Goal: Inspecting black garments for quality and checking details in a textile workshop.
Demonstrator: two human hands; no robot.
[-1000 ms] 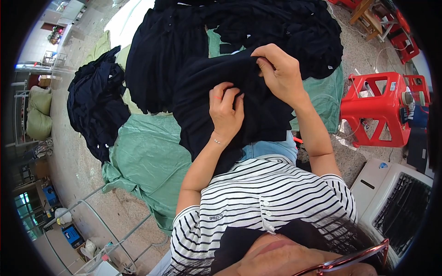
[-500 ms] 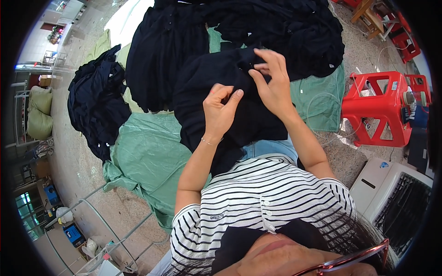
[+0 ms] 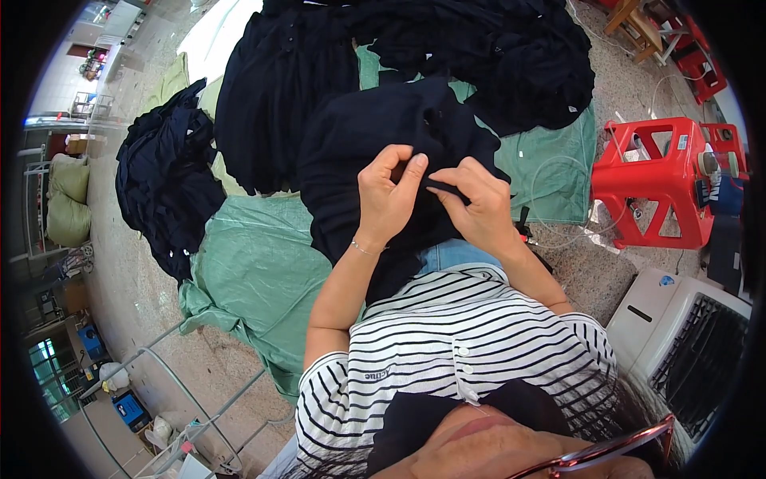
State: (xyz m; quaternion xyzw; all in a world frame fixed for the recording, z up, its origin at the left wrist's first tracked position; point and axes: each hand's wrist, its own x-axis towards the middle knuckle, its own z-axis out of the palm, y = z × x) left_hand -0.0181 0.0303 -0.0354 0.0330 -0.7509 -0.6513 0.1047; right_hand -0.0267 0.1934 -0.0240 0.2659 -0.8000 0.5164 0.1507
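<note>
A dark navy garment (image 3: pixel 351 132) lies spread over my lap and knees, its far end folded in loose creases. My left hand (image 3: pixel 387 195) is closed above it, thumb against the bent index finger, pinching the cloth. Beside it my right hand (image 3: pixel 481 203) pinches a thin fold of the same dark cloth between thumb and fingers. The two sets of fingertips are close together with a short stretch of fabric between them. Details such as seams or threads at the fingertips are too dark and small to tell.
More navy garments lie heaped ahead (image 3: pixel 283 104) and at the left (image 3: pixel 167 180), on green plastic sheeting (image 3: pixel 255 247). To the right are a red plastic stool (image 3: pixel 650 152) and a white air cooler (image 3: pixel 650 307). A metal rail frame (image 3: pixel 195 403) stands at lower left.
My right hand has come down and nearer to me, from raised with fingers apart to pinching the cloth beside my left hand. The garment's far right part has shifted. My left hand barely moved.
</note>
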